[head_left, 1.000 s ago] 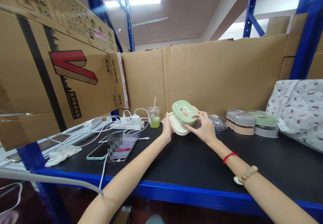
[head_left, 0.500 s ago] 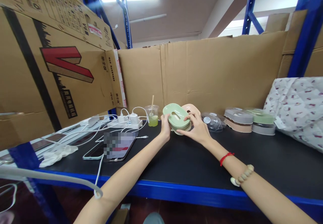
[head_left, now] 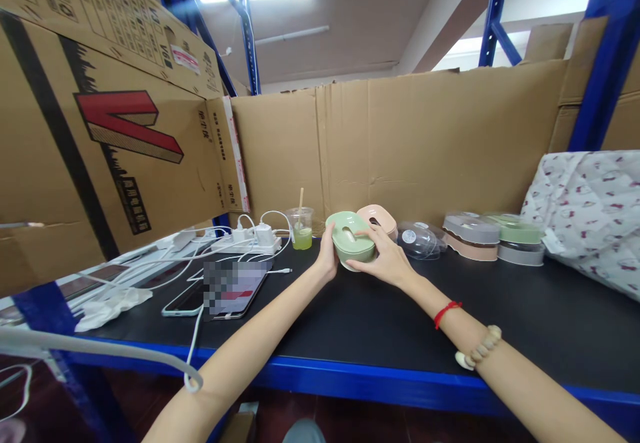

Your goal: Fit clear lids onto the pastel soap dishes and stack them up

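Observation:
Both my hands grip a light green, oval plastic box with a slotted lid [head_left: 350,238], just above the black shelf surface. My left hand [head_left: 327,254] is wrapped round its left side. From the right, my right hand [head_left: 385,256] has its fingers on the lid and its thumb low on the front. Close behind it to the right stands a peach box with a similar slot [head_left: 376,215], partly hidden by my right hand. Clear plastic pieces [head_left: 421,241] lie further right.
Stacked grey, peach and green plastic pieces [head_left: 473,230] stand at the right, before a patterned white bag [head_left: 590,210]. A cup of green drink [head_left: 303,236], a power strip [head_left: 247,246] with white cables and two phones [head_left: 237,290] are on the left. Cardboard [head_left: 425,143] walls the back.
The green lid has tipped down level, and the box now sits more upright and slightly lower between my hands. My right fingers have shifted a little across the lid.

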A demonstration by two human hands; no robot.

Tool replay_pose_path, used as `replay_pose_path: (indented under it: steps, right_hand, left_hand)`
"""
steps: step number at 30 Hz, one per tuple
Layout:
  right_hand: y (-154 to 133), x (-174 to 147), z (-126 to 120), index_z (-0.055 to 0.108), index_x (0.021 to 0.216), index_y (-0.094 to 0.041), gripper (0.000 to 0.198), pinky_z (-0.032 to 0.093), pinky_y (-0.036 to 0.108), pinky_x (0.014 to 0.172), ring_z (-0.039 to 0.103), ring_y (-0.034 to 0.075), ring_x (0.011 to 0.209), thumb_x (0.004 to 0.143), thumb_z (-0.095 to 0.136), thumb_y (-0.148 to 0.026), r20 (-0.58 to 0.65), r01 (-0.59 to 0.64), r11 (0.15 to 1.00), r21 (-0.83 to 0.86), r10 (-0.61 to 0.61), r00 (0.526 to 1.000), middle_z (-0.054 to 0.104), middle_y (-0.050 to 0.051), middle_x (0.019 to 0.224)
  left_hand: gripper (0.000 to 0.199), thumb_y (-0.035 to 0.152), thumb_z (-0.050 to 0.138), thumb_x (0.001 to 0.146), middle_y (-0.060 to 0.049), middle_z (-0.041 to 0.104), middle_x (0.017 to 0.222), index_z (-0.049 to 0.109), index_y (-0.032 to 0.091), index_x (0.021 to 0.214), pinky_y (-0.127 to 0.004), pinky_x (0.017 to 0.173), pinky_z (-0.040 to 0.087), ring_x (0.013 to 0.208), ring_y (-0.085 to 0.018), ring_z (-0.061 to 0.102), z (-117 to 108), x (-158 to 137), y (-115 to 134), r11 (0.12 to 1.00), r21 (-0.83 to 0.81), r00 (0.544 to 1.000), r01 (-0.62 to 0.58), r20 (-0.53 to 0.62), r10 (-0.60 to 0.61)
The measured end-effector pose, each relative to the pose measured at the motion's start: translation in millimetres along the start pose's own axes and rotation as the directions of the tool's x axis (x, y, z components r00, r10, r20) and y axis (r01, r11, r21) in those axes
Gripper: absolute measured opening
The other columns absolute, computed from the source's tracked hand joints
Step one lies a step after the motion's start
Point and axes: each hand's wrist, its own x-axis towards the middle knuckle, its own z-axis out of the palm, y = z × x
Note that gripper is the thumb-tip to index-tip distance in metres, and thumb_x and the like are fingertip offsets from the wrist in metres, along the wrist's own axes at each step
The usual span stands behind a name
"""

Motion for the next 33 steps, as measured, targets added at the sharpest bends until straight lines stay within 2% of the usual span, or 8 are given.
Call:
replay_pose_path:
  steps: [3, 8, 11, 16, 20, 24, 28, 33]
  right_hand:
    - [0.2, -1.7, 2.2, 0.065, 0.106, -0.03, 0.049, 0.056, 0.04, 0.078, 0.059, 0.027, 0.107, 0.059, 0.075, -0.042, 0.017, 0.042, 0.999, -0.018, -0.042, 0.999, 0.049, 0.006, 0.132]
    - [3.4, -2.1, 4.4, 0.067, 0.105, -0.03, 0.043, 0.056, 0.039, 0.077, 0.061, 0.025, 0.102, 0.063, 0.073, -0.036, -0.064, 0.059, 0.998, -0.021, -0.06, 0.996, 0.049, 0.005, 0.133]
    - [4.8, -1.3, 4.8, 0.067, 0.107, -0.03, 0.046, 0.057, 0.039, 0.075, 0.061, 0.026, 0.104, 0.062, 0.074, -0.035, -0.101, 0.043, 0.999, -0.029, -0.046, 0.994, 0.049, 0.005, 0.132]
    - [5.1, -0.8, 2.5, 0.067, 0.107, -0.028, 0.042, 0.058, 0.039, 0.073, 0.055, 0.029, 0.113, 0.066, 0.072, -0.037, -0.182, 0.036, 0.999, -0.021, -0.039, 0.983, 0.046, 0.007, 0.134]
    - [2.3, -0.5, -2.2, 0.066, 0.109, -0.027, 0.042, 0.059, 0.036, 0.07, 0.053, 0.028, 0.117, 0.07, 0.068, -0.041, -0.212, 0.039, 0.999, 0.002, -0.037, 0.977, 0.044, 0.007, 0.136]
    - [1.1, 0.1, -3.6, 0.065, 0.111, -0.027, 0.046, 0.059, 0.036, 0.071, 0.054, 0.027, 0.115, 0.068, 0.069, -0.042, -0.217, 0.058, 0.998, 0.003, -0.056, 0.974, 0.05, 0.007, 0.131]
    - [4.0, 0.0, -1.2, 0.066, 0.109, -0.026, 0.049, 0.059, 0.035, 0.072, 0.055, 0.028, 0.113, 0.062, 0.074, -0.039, -0.169, 0.135, 0.991, -0.014, -0.135, 0.976, 0.053, 0.007, 0.128]
    - [6.7, -0.5, 0.2, 0.064, 0.11, -0.026, 0.051, 0.059, 0.034, 0.074, 0.054, 0.027, 0.115, 0.061, 0.075, -0.034, -0.11, 0.189, 0.982, 0.016, -0.186, 0.976, 0.05, 0.006, 0.131]
  left_hand:
    - [0.043, 0.049, 0.04, 0.081, -0.012, 0.069, 0.094, 0.063, 0.014, 0.092, -0.039, 0.088, 0.048, 0.096, -0.026, 0.063, 0.7, -3.0, 3.8, 0.984, -0.118, 0.991, 0.131, 0.037, -0.127]
    - [0.057, 0.048, 0.023, 0.088, -0.015, 0.069, 0.097, 0.062, 0.009, 0.104, -0.042, 0.091, 0.047, 0.101, -0.027, 0.062, 4.0, -6.9, 8.9, 0.933, -0.237, 0.963, 0.27, 0.074, -0.26]
    - [0.054, 0.044, 0.026, 0.09, -0.014, 0.069, 0.098, 0.06, 0.008, 0.11, -0.04, 0.094, 0.045, 0.104, -0.026, 0.061, 7.0, -9.3, 10.6, 0.928, -0.247, 0.96, 0.279, 0.1, -0.262]
    - [0.051, 0.043, 0.03, 0.091, -0.012, 0.068, 0.104, 0.059, 0.011, 0.118, -0.041, 0.098, 0.042, 0.106, -0.025, 0.06, 10.0, -12.2, 10.3, 0.954, -0.185, 0.955, 0.235, 0.227, -0.191]
    - [0.054, 0.046, 0.025, 0.093, -0.012, 0.068, 0.104, 0.058, 0.012, 0.119, -0.042, 0.1, 0.04, 0.105, -0.025, 0.06, 9.6, -10.3, 9.3, 0.949, -0.18, 0.939, 0.259, 0.278, -0.203]
    - [0.064, 0.052, 0.019, 0.092, -0.014, 0.066, 0.107, 0.056, 0.01, 0.121, -0.04, 0.097, 0.043, 0.102, -0.025, 0.062, 6.9, -5.2, 13.4, 0.938, -0.215, 0.949, 0.27, 0.225, -0.222]
    - [0.066, 0.052, 0.019, 0.092, -0.016, 0.065, 0.11, 0.05, 0.007, 0.127, -0.04, 0.097, 0.042, 0.104, -0.026, 0.06, 5.9, -3.7, 20.5, 0.935, -0.248, 0.964, 0.253, 0.143, -0.222]
    - [0.067, 0.054, 0.019, 0.092, -0.015, 0.068, 0.098, 0.05, 0.006, 0.127, -0.041, 0.093, 0.045, 0.094, -0.025, 0.063, 7.2, -5.9, 23.9, 0.928, -0.287, 0.97, 0.239, 0.105, -0.217]
